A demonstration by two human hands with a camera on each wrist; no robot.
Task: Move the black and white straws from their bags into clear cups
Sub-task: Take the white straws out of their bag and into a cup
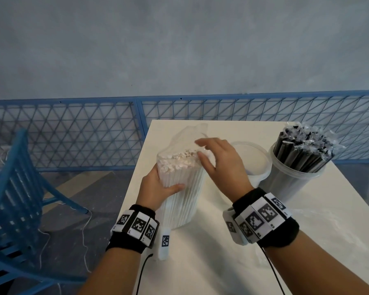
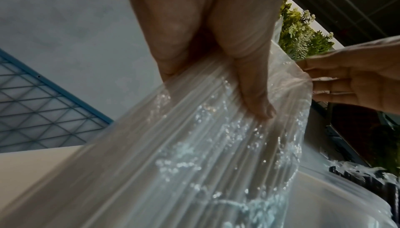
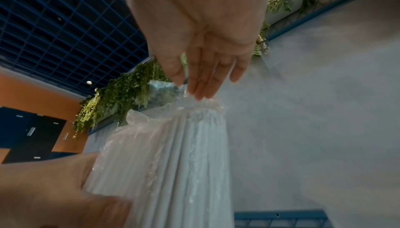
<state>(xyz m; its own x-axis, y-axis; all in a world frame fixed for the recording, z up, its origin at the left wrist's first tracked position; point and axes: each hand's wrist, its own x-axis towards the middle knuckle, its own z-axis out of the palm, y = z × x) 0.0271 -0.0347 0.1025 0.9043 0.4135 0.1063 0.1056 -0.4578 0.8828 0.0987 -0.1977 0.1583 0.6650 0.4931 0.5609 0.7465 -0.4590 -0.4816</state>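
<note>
Left hand (image 1: 158, 188) grips the slippery bag of white straws (image 1: 180, 188) mid-body; right hand (image 1: 224, 165), fingers straight, touches its loose film mouth.

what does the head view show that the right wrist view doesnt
Only the head view shows the white table, the empty clear plastic cup, the second clear cup packed with black straws, the blue chair and both marker wristbands.

Only the right wrist view shows the hanging green plants, the dark blue ceiling grid and the orange wall.

Both show the clear plastic bag of white straws, gripped by the left hand while the right hand reaches its open top.
</note>
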